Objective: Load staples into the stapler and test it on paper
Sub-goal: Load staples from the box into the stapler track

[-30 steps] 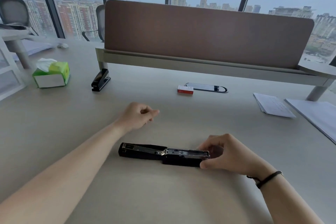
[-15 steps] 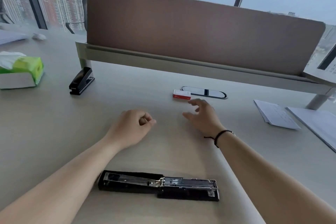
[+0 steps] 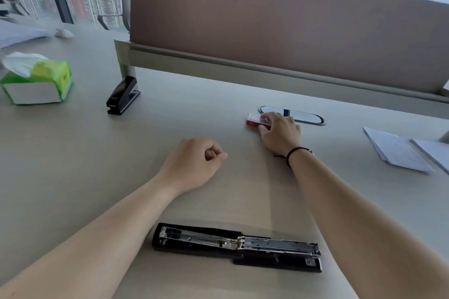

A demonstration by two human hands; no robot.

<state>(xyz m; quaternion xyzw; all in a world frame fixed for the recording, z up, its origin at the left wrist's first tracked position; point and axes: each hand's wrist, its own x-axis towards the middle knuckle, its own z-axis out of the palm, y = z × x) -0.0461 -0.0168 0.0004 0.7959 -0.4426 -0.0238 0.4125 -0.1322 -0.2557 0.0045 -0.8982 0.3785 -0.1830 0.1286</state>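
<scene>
Now, from the head view, you are at the step of fetching the staples. Your right hand (image 3: pixel 280 132) lies on the small red and white staple box (image 3: pixel 255 121) at the far side of the table (image 3: pixel 73 165), just beside the oval cable port (image 3: pixel 308 118). The fingers are curled over the right end of the box and touch it, but I cannot tell if this grip is already closed firmly or only resting. The box is not yet lifted. Your left hand (image 3: pixel 194 162) rests on the table as a loose fist and holds nothing.

The stapler (image 3: pixel 237 246) lies near you, between your forearms, opened flat with its metal channel facing up. I cannot see staples in the channel; it looks empty. The next move, I think, needs you to bring the box close, open it, and take out one strip.

About containers: the staple box looks closed, so its content is hidden. The green tissue box (image 3: pixel 36 82) at far left has one tissue standing out. The paper (image 3: pixel 396 150) for the test waits at the right.
</scene>
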